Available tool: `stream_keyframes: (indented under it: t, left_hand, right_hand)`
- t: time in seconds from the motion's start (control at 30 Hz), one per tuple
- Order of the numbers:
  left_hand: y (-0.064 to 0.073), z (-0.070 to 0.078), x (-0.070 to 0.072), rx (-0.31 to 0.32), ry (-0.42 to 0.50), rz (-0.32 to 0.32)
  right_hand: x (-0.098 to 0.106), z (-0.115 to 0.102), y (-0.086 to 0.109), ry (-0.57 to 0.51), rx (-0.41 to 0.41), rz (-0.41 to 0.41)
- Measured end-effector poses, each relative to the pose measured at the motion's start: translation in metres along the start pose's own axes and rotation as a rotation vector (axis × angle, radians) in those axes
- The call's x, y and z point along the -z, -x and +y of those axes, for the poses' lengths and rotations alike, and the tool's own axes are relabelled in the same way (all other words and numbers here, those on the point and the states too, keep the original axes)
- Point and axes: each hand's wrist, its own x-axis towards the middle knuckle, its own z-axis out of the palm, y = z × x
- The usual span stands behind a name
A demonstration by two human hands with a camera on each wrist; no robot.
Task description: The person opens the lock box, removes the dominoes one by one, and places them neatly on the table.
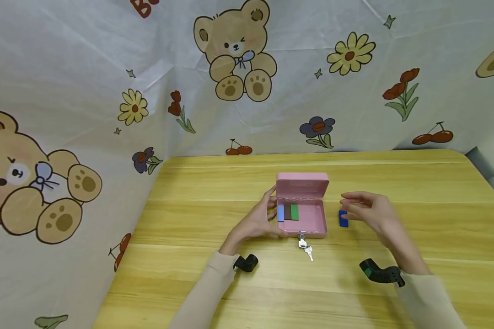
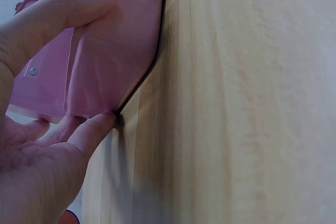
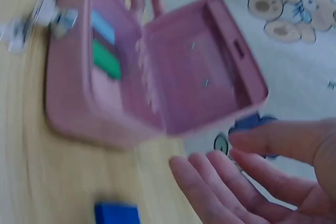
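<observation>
A pink metal cash box (image 1: 313, 221) stands on the table with its lid (image 1: 302, 187) raised. Inside, at the left, a light blue block (image 1: 281, 213), a brown block (image 1: 287, 212) and a green block (image 1: 294, 212) lie side by side. My left hand (image 1: 255, 221) grips the box's left end, thumb on the front wall and fingers along the side. To the right of the box is a dark blue block (image 1: 343, 223), partly covered by my right hand (image 1: 372, 212). That hand hovers with relaxed fingers, and the right wrist view shows nothing between them.
Two keys (image 1: 308, 252) hang from the lock on the box's front. The wooden table (image 1: 197, 201) ends at a patterned cloth (image 1: 288, 123) behind and at the left. Each wrist carries a black camera mount (image 1: 380, 273).
</observation>
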Motion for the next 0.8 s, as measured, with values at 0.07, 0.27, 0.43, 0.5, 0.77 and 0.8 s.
stream_keyframes:
  t: [0.07,0.27,0.43,0.5,0.77,0.8]
  left_hand:
    - [0.000,0.000,0.001,0.001,0.000,0.002]
    - [0.000,-0.002,0.001,0.010,0.014,0.001]
    - [-0.002,-0.003,0.000,0.007,0.027,-0.004]
    - [-0.002,-0.003,0.000,0.008,0.025,0.000]
    - [-0.002,-0.004,0.001,0.006,0.033,0.000]
    - [-0.002,-0.004,0.001,0.006,0.033,0.000]
  right_hand:
    - [-0.012,-0.009,-0.002,-0.025,0.025,-0.053]
    - [-0.052,-0.021,-0.014,0.040,0.006,-0.191]
    - [-0.075,-0.022,-0.020,0.169,-0.002,-0.200]
    - [-0.080,-0.021,-0.024,0.199,0.000,-0.185]
    - [-0.092,-0.016,-0.032,0.113,-0.052,-0.120]
    - [-0.093,-0.016,-0.033,0.099,-0.065,-0.109]
